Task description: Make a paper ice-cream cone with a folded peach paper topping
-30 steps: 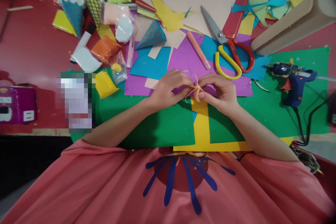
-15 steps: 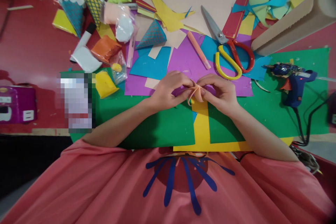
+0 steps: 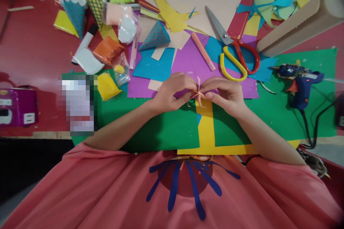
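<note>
A small peach paper flower point(image 3: 199, 94) with thin curled petals is held between both hands, above a yellow strip point(image 3: 206, 125) and green sheets point(image 3: 161, 125). My left hand point(image 3: 176, 91) pinches its left side between thumb and fingers. On the other side, the thumb and fingertips of my right hand point(image 3: 225, 94) are closed on its right petals. Beyond the hands lie a purple sheet point(image 3: 188, 57) and a peach marker point(image 3: 203, 51). Scissors point(image 3: 229, 44) with one yellow and one red handle rest past my right hand.
A blue glue gun point(image 3: 303, 86) with its cord lies at right, near a rolled beige sheet point(image 3: 301, 21). Paper cones point(image 3: 71, 10) and bagged clay packs point(image 3: 109, 50) crowd the upper left. A blurred-out rectangular object point(image 3: 80, 103) sits left of my left arm.
The peach flower has turned between my fingers. One petal now points up and the others show edge-on. My fingers have shifted slightly while the arms stay in place.
</note>
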Demonstrator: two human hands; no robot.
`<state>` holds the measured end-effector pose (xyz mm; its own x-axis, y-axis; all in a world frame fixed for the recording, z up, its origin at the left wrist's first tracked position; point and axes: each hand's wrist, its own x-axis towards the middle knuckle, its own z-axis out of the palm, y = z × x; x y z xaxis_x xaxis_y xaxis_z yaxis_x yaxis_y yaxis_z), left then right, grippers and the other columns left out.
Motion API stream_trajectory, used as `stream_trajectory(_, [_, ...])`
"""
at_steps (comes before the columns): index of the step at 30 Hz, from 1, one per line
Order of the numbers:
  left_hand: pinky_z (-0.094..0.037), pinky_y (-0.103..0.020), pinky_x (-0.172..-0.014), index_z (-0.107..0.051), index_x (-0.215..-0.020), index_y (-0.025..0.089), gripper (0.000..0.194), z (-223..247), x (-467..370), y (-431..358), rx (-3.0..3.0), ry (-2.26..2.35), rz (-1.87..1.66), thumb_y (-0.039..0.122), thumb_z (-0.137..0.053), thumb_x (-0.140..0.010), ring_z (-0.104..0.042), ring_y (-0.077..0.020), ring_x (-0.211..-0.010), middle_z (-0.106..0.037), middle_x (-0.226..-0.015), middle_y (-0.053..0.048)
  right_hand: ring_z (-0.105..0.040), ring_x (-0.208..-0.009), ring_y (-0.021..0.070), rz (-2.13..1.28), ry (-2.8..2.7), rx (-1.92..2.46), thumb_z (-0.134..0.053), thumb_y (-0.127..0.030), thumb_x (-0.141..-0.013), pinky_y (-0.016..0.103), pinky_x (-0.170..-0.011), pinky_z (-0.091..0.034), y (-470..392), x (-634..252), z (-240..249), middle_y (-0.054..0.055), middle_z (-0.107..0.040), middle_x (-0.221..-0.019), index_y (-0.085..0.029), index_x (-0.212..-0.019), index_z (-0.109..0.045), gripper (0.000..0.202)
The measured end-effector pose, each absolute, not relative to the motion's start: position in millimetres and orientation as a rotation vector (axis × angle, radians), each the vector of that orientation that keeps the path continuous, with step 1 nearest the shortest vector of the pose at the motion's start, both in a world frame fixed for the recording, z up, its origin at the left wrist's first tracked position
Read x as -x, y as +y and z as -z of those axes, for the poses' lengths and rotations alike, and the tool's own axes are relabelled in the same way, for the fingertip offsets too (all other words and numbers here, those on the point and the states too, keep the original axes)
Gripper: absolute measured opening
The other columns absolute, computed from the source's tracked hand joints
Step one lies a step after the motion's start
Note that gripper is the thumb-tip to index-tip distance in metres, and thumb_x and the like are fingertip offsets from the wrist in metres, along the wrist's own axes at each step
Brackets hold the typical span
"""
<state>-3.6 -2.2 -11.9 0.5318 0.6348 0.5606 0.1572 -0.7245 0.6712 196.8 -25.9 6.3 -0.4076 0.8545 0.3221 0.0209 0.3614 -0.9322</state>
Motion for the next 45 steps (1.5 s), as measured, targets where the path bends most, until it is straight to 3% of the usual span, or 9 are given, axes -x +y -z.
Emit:
stream_trajectory(4, [-0.050, -0.030, -0.073, -0.063, -0.081, 0.021, 0.031, 11.9, 4.3, -1.8, -2.193, 0.633, -1.050, 0.041, -0.045, -0.094, -0.067, -0.0133, -0.077, -0.072, -0.080, -0.004, -0.068, -0.083, 0.0130, -1.215, -1.713, 0.743, -0.065, -0.024, -0.085, 0.029, -0.078, -0.055, -24.9, -196.5, -5.5, 0.002, -0.072, -0.083, -0.021, -0.088, -0.072, 0.008])
stream_trajectory(12, [-0.049, -0.027, -0.072, -0.061, -0.086, 0.022, 0.014, 9.8, 4.0, 0.3, -2.224, 0.493, -1.160, 0.029, -0.050, -0.092, -0.068, -0.0123, -0.079, -0.073, -0.083, -0.002, -0.068, -0.083, 0.0118, -1.205, -1.714, 0.681, -0.068, -0.018, -0.082, 0.026, -0.078, -0.054, -24.5, -196.5, -5.1, 0.002, -0.072, -0.084, -0.018, -0.089, -0.072, 0.008])
stream_trajectory(17, [-0.050, -0.029, -0.074, -0.062, -0.083, 0.022, 0.021, 10.9, 4.6, 0.5, -2.241, 0.532, -1.089, 0.033, -0.047, -0.093, -0.068, -0.0132, -0.080, -0.073, -0.083, -0.003, -0.068, -0.082, 0.0125, -1.156, -1.754, 0.673, -0.065, -0.017, -0.084, 0.027, -0.076, -0.054, -24.2, -197.2, -5.4, 0.003, -0.072, -0.082, -0.019, -0.089, -0.072, 0.008])
stream_trajectory(33, [-0.048, -0.026, -0.072, -0.059, -0.086, 0.021, 0.010, 10.4, 4.0, 1.4, -2.343, 0.469, -1.178, 0.025, -0.051, -0.092, -0.067, -0.0112, -0.077, -0.072, -0.081, -0.001, -0.068, -0.081, 0.0137, -1.000, -1.852, 0.665, -0.067, -0.017, -0.083, 0.029, -0.077, -0.054, -25.1, -197.0, -6.0, 0.003, -0.073, -0.082, -0.018, -0.087, -0.070, 0.006])
stream_trajectory(39, [-0.049, -0.027, -0.073, -0.061, -0.086, 0.020, 0.020, 10.5, 5.2, 1.4, -2.383, 0.521, -1.077, 0.030, -0.046, -0.095, -0.068, -0.0117, -0.080, -0.073, -0.082, -0.002, -0.068, -0.081, 0.0133, -0.996, -1.863, 0.664, -0.065, -0.018, -0.085, 0.029, -0.076, -0.054, -25.1, -197.2, -7.3, 0.003, -0.073, -0.081, -0.017, -0.087, -0.070, 0.006])
stream_trajectory(45, [-0.048, -0.027, -0.072, -0.059, -0.087, 0.021, 0.011, 9.8, 4.0, 1.3, -2.349, 0.474, -1.161, 0.024, -0.050, -0.092, -0.068, -0.0113, -0.079, -0.072, -0.082, 0.000, -0.069, -0.080, 0.0132, -0.952, -1.882, 0.675, -0.066, -0.019, -0.084, 0.029, -0.076, -0.055, -25.3, -196.8, -7.5, 0.004, -0.074, -0.083, -0.016, -0.085, -0.069, 0.005])
